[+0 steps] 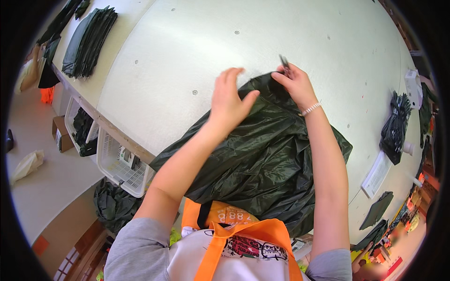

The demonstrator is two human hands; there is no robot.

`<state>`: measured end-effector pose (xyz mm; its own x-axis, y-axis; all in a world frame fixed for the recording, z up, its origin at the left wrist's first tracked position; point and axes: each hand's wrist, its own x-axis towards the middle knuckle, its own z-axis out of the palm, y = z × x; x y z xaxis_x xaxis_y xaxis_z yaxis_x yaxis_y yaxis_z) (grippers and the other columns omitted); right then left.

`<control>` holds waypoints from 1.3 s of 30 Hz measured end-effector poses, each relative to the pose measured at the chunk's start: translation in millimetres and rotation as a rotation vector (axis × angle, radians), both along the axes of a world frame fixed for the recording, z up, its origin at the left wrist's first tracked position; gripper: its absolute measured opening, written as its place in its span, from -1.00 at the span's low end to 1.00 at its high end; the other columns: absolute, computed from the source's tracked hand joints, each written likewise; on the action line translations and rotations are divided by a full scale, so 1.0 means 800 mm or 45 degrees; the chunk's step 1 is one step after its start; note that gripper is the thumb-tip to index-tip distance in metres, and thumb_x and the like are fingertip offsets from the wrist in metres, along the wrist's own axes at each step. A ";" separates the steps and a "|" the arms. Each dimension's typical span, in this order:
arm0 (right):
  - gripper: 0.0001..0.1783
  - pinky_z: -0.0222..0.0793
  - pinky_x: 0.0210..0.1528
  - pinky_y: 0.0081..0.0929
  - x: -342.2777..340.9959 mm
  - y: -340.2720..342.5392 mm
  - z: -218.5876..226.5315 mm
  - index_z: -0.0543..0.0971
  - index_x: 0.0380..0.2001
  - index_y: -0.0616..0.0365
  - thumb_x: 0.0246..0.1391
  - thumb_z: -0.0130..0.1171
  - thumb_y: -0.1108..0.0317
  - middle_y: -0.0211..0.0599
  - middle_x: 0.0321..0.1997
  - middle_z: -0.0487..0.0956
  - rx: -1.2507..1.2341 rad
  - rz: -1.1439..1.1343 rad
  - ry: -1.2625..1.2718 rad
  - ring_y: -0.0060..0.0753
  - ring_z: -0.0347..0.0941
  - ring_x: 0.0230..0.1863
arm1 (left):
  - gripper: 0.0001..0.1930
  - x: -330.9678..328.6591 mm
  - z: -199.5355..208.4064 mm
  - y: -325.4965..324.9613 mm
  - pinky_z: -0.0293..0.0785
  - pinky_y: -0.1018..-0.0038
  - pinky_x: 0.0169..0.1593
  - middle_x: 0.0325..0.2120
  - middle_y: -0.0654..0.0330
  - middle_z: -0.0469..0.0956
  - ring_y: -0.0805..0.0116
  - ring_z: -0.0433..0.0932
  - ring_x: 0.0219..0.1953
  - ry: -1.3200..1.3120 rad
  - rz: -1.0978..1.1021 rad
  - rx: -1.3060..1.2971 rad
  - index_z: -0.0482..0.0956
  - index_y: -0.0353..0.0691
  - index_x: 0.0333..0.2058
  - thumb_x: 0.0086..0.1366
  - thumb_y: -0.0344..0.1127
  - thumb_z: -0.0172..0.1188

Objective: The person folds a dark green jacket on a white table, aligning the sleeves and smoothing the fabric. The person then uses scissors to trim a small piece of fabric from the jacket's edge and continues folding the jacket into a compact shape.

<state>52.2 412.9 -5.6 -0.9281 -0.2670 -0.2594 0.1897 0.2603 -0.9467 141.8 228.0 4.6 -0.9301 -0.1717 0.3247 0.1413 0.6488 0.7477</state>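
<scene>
Dark green, glossy fabric (pixel 262 154) is draped in creases over the near edge of the white tabletop (pixel 164 70), its far corner gathered between the hands. By the right hand (pixel 295 86), a small dark tool (pixel 284 62) is grasped, its shape blurred; the fabric's edge is met by the thumb. The left hand (pixel 228 100) is held over the fabric with fingers spread, nothing gripped; whether the cloth is touched by it cannot be told. A bracelet (pixel 311 109) is worn on the right wrist. At far left, dark folded pieces (pixel 89 44) are stacked; at right, a dark bundle (pixel 395 129) is placed near a white sheet (pixel 376 174). Below the left edge, a white basket (pixel 108 157) is seen.
</scene>
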 end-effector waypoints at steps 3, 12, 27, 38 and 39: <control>-0.86 0.11 -0.41 -0.76 0.031 0.016 0.057 0.53 -0.41 0.15 -0.04 0.31 0.42 -0.69 -0.52 0.39 -0.090 -0.037 -0.039 -0.80 0.20 -0.47 | -0.63 -0.009 0.002 -0.022 0.43 0.41 -0.18 -0.28 0.01 0.55 0.20 0.52 -0.24 -0.658 -0.256 0.558 0.53 -0.39 -0.17 0.07 -0.30 0.31; -0.80 0.08 -0.47 -0.81 0.152 0.049 0.135 0.58 -0.26 0.23 0.00 0.29 0.46 -0.74 -0.65 0.25 0.136 -0.222 0.172 -0.84 0.07 -0.59 | -0.86 0.066 0.092 0.019 0.36 0.54 -0.46 -0.58 0.23 0.45 0.46 0.45 -0.54 -0.042 -0.261 0.327 0.49 -0.29 -0.53 -0.03 -0.56 0.30; -0.92 0.13 -0.51 -0.81 0.263 0.000 0.185 0.55 -0.42 0.28 0.05 0.22 0.49 -0.66 -0.55 0.45 0.007 -0.406 0.339 -0.87 0.19 -0.54 | -0.78 0.138 0.130 0.047 0.44 0.51 -0.27 -0.39 0.15 0.57 0.41 0.52 -0.39 -0.245 -0.487 0.611 0.36 -0.28 -0.36 0.05 -0.56 0.24; -0.76 0.14 -0.47 -0.74 0.309 -0.004 0.203 0.42 -0.21 0.24 0.22 0.05 0.27 -0.51 -0.51 0.38 0.067 -0.544 0.609 -0.75 0.21 -0.51 | -0.90 0.155 0.140 0.044 0.30 0.64 -0.46 -0.59 0.30 0.52 0.62 0.38 -0.55 -0.157 -0.393 0.715 0.57 -0.30 -0.47 0.02 -0.49 0.32; -0.77 0.18 -0.47 -0.70 0.318 -0.003 0.206 0.43 -0.23 0.24 0.21 0.07 0.27 -0.47 -0.51 0.40 0.189 -0.554 0.601 -0.70 0.25 -0.52 | -0.90 0.156 0.136 0.047 0.31 0.63 -0.45 -0.58 0.29 0.52 0.61 0.39 -0.54 -0.066 -0.379 0.702 0.57 -0.30 -0.47 0.02 -0.50 0.32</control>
